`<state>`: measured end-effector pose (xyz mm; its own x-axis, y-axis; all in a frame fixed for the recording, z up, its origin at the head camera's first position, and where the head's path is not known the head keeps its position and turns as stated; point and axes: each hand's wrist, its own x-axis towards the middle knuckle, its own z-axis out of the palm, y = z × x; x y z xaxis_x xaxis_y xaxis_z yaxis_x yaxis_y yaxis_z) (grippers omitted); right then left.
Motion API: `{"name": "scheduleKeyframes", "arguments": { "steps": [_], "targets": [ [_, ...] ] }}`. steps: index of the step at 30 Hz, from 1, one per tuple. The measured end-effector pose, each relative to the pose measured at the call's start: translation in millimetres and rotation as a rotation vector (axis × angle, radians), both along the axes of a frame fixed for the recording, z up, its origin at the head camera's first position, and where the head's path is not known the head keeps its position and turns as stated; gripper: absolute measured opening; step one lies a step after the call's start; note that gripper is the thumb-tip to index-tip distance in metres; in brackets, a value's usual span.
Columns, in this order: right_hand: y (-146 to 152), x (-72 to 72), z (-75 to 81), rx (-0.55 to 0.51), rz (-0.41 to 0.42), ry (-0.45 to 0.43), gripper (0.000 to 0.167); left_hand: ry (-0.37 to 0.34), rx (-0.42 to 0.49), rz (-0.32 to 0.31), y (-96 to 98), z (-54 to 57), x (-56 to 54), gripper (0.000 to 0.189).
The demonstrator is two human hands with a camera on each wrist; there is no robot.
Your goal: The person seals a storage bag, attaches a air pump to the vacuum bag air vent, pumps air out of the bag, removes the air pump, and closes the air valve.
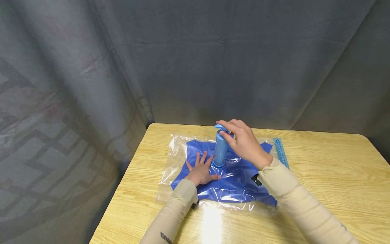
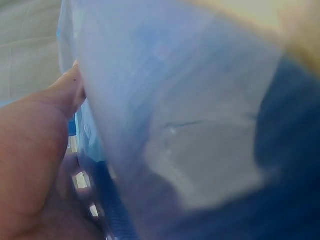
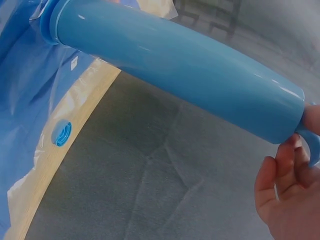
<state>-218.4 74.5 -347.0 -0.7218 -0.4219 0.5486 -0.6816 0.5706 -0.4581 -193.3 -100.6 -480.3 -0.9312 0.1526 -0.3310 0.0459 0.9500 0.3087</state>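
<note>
A clear plastic storage bag (image 1: 176, 150) lies on the table with blue fabric (image 1: 234, 193) inside it. Upright on the bag stands a blue cylindrical hand pump (image 1: 220, 149), its base against the plastic. My right hand (image 1: 245, 140) grips the pump's handle at the top; in the right wrist view the fingers curl at the handle (image 3: 313, 145) just beyond the end of the barrel (image 3: 175, 70). Fingers spread, my left hand (image 1: 201, 173) rests on the bag just left of the pump base. Glossy plastic (image 2: 150, 90) fills most of the left wrist view beside that hand.
A wooden table (image 1: 329, 169) carries everything, with grey fabric (image 1: 219, 67) hanging behind and at the left. A light blue zip strip (image 1: 281, 152) runs along the bag's right edge. A round blue cap (image 3: 62, 133) lies near the table's edge.
</note>
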Motion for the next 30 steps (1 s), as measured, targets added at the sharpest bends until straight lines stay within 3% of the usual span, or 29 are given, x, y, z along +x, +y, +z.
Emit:
{"name": "scheduleKeyframes", "arguments": {
  "steps": [15, 21, 27, 30],
  "targets": [
    [-1.5, 0.8, -4.9, 0.004, -0.001, 0.035, 0.038, 0.042, 0.022, -0.014, -0.3, 0.9, -4.0, 0.099],
    [-1.7, 0.5, -5.2, 0.011, -0.004, 0.044, 0.038, 0.158, 0.135, -0.011, 5.0, 7.6, -6.4, 0.095],
    [-3.2, -1.1, -6.5, -0.009, -0.006, 0.060, 0.037, 0.314, 0.300, -0.001, 13.5, 20.3, -12.2, 0.079],
    [-3.6, -1.9, -7.4, -0.017, -0.005, 0.066, 0.037, 0.357, 0.371, 0.011, 17.0, 24.4, -15.4, 0.069]
  ]
}}
